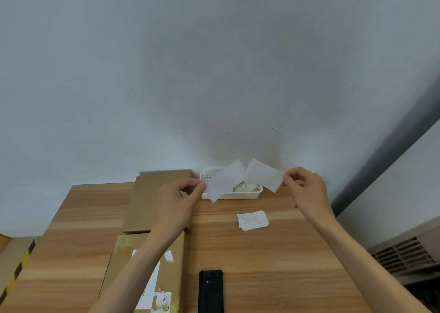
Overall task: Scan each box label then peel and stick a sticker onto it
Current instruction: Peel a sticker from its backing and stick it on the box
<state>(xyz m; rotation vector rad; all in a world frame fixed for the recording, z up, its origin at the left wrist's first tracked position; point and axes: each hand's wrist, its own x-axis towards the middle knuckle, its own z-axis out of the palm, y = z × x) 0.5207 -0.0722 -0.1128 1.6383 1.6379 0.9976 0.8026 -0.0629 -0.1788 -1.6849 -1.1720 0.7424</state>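
A: What is hidden or hard to see?

B: The near box (152, 272) runs off the bottom edge, and the left forearm crosses over it. Its white label (150, 289) is partly covered by that arm, and the print is too blurred to read. The black scanner (211, 291) lies on the table (273, 253) just right of this box, its lower end cut off. A second box (152, 200) lies farther back, partly behind the left hand. The white basket (238, 195) by the wall is half screened by the raised papers; what lies in it cannot be made out.

A: And the hands?

B: Both are lifted above the table, in front of the basket. The left hand (177, 197) pinches a pale, translucent sheet (226, 180) at its left edge between thumb and fingertip, the other fingers curled. The right hand (303, 189) pinches a second pale sheet (263, 175) at its right edge the same way. The two sheets meet or overlap in the middle; which is sticker and which is backing cannot be told.

A: Anything else?

B: A small stack of stickers (252, 221) with red print lies on the table, between the basket and the scanner, apart from both.
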